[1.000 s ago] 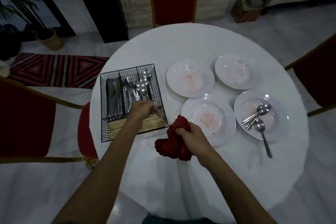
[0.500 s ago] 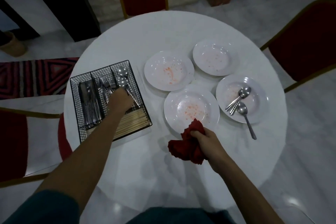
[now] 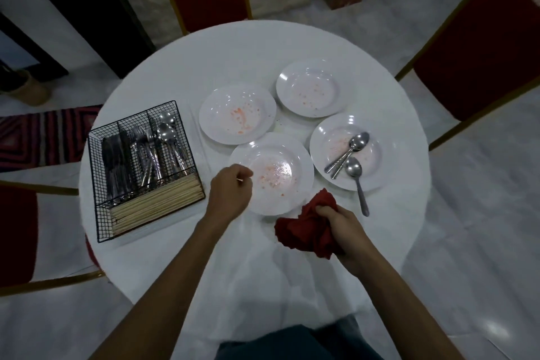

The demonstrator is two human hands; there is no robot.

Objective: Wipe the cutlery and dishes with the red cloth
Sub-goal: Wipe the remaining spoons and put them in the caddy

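Surface: a round table (image 3: pixel 292 47) covered in white cloth is seen from above, with four white plates and a wire basket on it.
Room: pale tiled floor (image 3: pixel 482 213) is seen around the table; red chairs with gold frames (image 3: pixel 482 47) are set at the far, right and left sides; a striped rug (image 3: pixel 43 137) lies at the left.
Plates: the near plate (image 3: pixel 301 161) and the left plate (image 3: pixel 238 114) are marked with orange specks; the far plate (image 3: pixel 306 88) is faintly speckled; the right plate (image 3: pixel 377 155) carries spoons (image 3: pixel 349 152), one with its handle over the rim onto the table.
Basket: the black wire basket (image 3: pixel 100 184) holds knives, forks, spoons and pale chopsticks in separate compartments.
Left hand: the left hand (image 3: pixel 229 193) is held at the near plate's left rim, fingers curled together; whether the rim is gripped cannot be told.
Right hand: the right hand (image 3: pixel 340 225) is clenched around the red cloth (image 3: pixel 306 228).
Cloth position: the cloth is bunched on the table just below the near plate, its top corner beside the rim.
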